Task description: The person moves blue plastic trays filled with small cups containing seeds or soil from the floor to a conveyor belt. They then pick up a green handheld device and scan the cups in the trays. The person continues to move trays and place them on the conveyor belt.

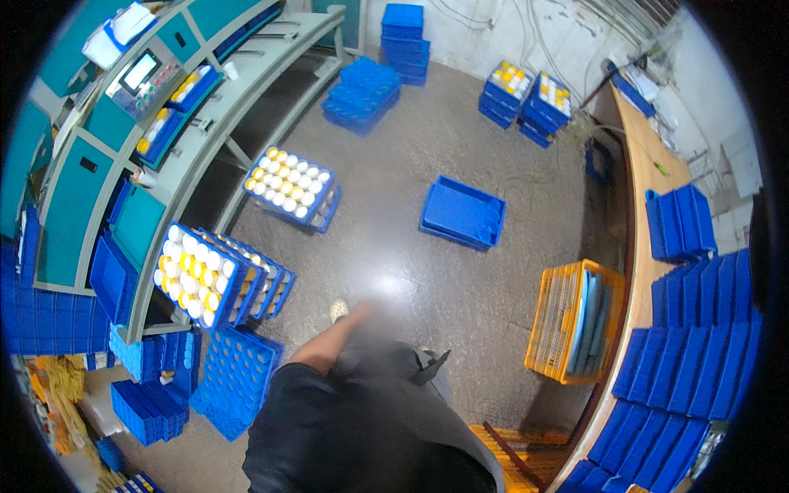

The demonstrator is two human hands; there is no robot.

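My left forearm (320, 349) reaches forward past a dark sleeve. My left hand (363, 311) sits in a hazy smear in the middle of the picture, so its fingers and anything in them cannot be made out. My right hand does not show. To the left of my left hand stands a stack of blue trays (238, 308), topped with rows of round white and yellow pieces (196, 275). Farther ahead is a lower stack with similar round pieces (289, 182) on top. An empty-looking blue crate (463, 209) lies on the floor ahead to the right.
A green-panelled machine (123, 214) with a control screen runs along the left. Blue dimpled trays (238, 374) lean near me. On the right are an orange basket (567, 320) and a wooden bench (645, 238) with stacked blue crates (690, 370). More filled crates (526, 94) stand far back.
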